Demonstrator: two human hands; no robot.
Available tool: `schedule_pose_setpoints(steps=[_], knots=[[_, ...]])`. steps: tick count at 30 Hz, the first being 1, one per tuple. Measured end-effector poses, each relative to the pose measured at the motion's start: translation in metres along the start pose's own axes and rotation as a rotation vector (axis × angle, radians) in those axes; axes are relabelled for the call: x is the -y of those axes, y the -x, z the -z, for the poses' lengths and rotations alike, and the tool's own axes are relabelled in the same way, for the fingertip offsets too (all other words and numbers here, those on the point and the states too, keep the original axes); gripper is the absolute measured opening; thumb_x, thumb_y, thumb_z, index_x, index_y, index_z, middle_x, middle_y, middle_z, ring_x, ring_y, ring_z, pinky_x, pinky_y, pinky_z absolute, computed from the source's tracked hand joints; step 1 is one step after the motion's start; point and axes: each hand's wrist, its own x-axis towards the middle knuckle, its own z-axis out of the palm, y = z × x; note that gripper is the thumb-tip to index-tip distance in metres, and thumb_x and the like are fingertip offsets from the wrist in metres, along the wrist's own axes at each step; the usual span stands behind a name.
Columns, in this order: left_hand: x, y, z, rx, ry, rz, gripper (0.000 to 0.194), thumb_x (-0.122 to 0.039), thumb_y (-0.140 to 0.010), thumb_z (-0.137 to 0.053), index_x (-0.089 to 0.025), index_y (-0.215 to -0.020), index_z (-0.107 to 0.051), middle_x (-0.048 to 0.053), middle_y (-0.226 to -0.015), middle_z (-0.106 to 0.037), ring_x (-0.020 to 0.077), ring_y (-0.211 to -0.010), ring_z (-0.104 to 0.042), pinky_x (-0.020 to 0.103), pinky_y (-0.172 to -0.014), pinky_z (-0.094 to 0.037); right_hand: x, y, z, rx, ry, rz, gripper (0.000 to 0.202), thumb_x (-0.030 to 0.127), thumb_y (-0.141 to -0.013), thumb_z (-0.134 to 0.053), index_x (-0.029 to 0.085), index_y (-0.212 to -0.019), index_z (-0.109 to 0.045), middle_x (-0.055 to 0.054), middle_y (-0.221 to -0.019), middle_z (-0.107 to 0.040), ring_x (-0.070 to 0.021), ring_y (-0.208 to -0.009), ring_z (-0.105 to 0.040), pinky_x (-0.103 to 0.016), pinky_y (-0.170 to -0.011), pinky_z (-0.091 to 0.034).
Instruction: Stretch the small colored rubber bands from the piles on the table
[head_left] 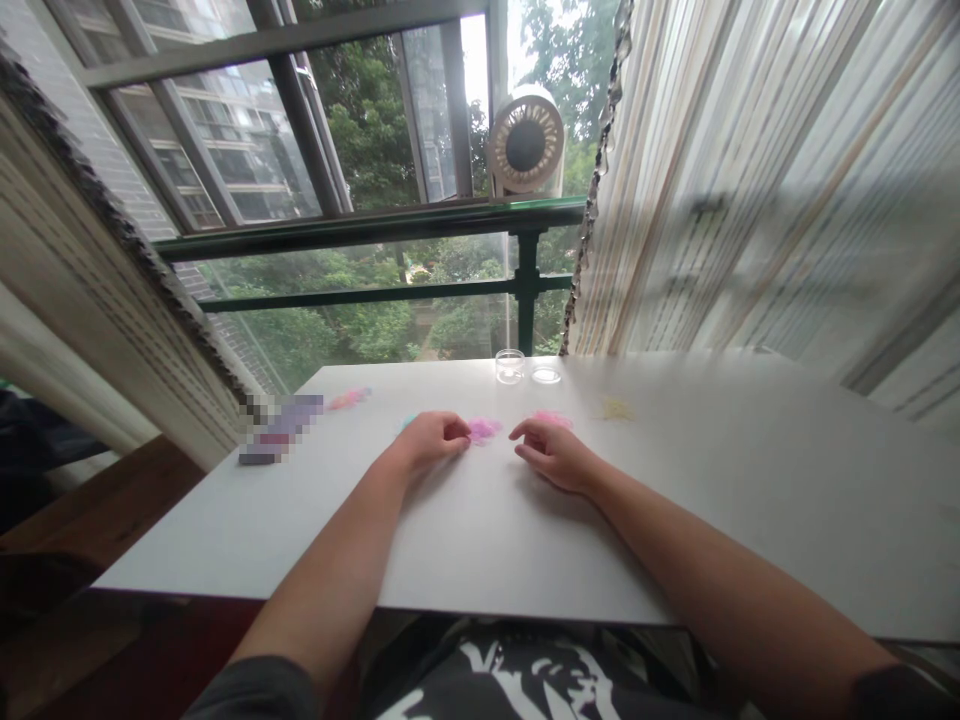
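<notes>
My left hand (433, 440) rests at the left edge of a small purple pile (484, 431) of tiny pieces, too small to name. Its thumb and forefinger come together in a pinch there, and what lies between them, if anything, is hidden. To the right of that pile is my right hand (553, 454), its thumb and forefinger slightly apart with nothing visible between them. A pink pile (551, 418) lies just behind the right hand. Partly covered by my left hand is a turquoise pile (409, 421).
On the white table (480, 540) a clear round jar (510, 367) stands at the back beside a clear lid (546, 375). A yellowish pile (617, 409) lies right, an orange-pink pile (349, 398) left, near a blurred-out purple object (285, 430). A white fan (526, 142) stands by the window.
</notes>
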Motion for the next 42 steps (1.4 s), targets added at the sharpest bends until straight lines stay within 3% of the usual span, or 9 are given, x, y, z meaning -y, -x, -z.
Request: schedule_pose_setpoints(steps=[5, 10, 16, 24, 34, 42], knots=[[0.001, -0.001, -0.002, -0.007, 0.053, -0.027, 0.024, -0.029, -0.066, -0.057, -0.018, -0.086, -0.066, 0.004, -0.083, -0.07, 0.0157, -0.075, -0.064, 0.025, -0.072, -0.05, 0.0, 0.0, 0.0, -0.004, 0.001, 0.001, 0.018, 0.024, -0.076, -0.051, 0.015, -0.09, -0.057, 0.006, -0.052, -0.042, -0.0087, -0.048, -0.039, -0.022, -0.049, -0.031], [-0.005, 0.001, -0.001, -0.026, 0.044, -0.036, 0.024, -0.03, -0.066, -0.058, -0.018, -0.086, -0.065, 0.003, -0.082, -0.069, 0.0137, -0.068, -0.063, 0.023, -0.063, -0.05, 0.0, 0.0, -0.001, 0.0, -0.002, 0.004, 0.018, 0.024, -0.076, -0.051, 0.015, -0.091, -0.057, 0.006, -0.053, -0.042, -0.0086, -0.048, -0.039, -0.022, -0.049, -0.031], [-0.006, 0.003, -0.002, 0.057, 0.027, -0.033, 0.029, -0.035, -0.068, -0.056, -0.016, -0.089, -0.064, 0.003, -0.068, -0.068, 0.0138, -0.061, -0.061, 0.023, -0.058, -0.047, 0.001, 0.0, 0.0, -0.003, 0.008, -0.002, 0.018, 0.024, -0.076, -0.051, 0.015, -0.091, -0.057, 0.006, -0.053, -0.043, -0.0089, -0.049, -0.04, -0.022, -0.05, -0.031], [-0.005, 0.002, -0.001, 0.093, -0.035, -0.059, 0.027, -0.034, -0.069, -0.056, -0.02, -0.09, -0.064, 0.0, -0.084, -0.07, 0.016, -0.079, -0.063, 0.025, -0.074, -0.046, -0.002, -0.001, -0.001, 0.003, 0.019, -0.002, 0.018, 0.025, -0.077, -0.05, 0.015, -0.09, -0.057, 0.006, -0.053, -0.043, -0.0087, -0.049, -0.039, -0.022, -0.05, -0.031], [-0.009, 0.0, -0.009, -0.01, -0.182, -0.176, 0.022, -0.023, -0.067, -0.056, -0.022, -0.087, -0.064, -0.001, -0.089, -0.067, 0.0161, -0.086, -0.059, 0.027, -0.082, -0.043, 0.0, -0.001, 0.0, 0.002, 0.032, -0.003, 0.018, 0.024, -0.077, -0.05, 0.016, -0.091, -0.057, 0.006, -0.054, -0.043, -0.0089, -0.05, -0.04, -0.022, -0.051, -0.032], [-0.001, -0.012, -0.021, -0.208, -0.351, -0.228, 0.025, -0.027, -0.066, -0.061, -0.022, -0.091, -0.063, 0.004, -0.093, -0.061, 0.0211, -0.092, -0.052, 0.035, -0.088, -0.039, 0.001, -0.001, 0.0, 0.01, 0.018, -0.003, 0.017, 0.024, -0.076, -0.051, 0.016, -0.09, -0.057, 0.006, -0.053, -0.042, -0.0087, -0.049, -0.039, -0.022, -0.05, -0.031]])
